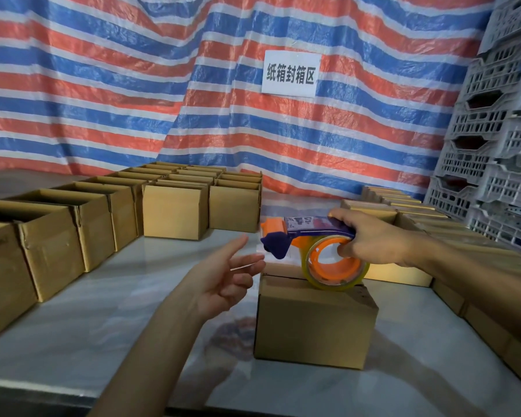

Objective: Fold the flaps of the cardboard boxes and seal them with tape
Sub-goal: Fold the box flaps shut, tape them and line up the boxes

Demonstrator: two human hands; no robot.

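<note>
A small cardboard box [313, 323] with its top flaps folded down stands on the white table [103, 311] in front of me. My right hand [370, 240] grips a purple and orange tape dispenser [316, 236] with a roll of clear tape [334, 267], held just above the box's top. My left hand [223, 275] hovers to the left of the box with its fingers spread, touching a strip of clear tape [253, 260] that runs from the dispenser's front end.
Several open cardboard boxes [82, 224] line the left side and back of the table. Closed boxes [418, 218] are stacked at the right. Grey plastic crates [500, 130] tower at the far right. A striped tarp with a white sign [291, 73] hangs behind.
</note>
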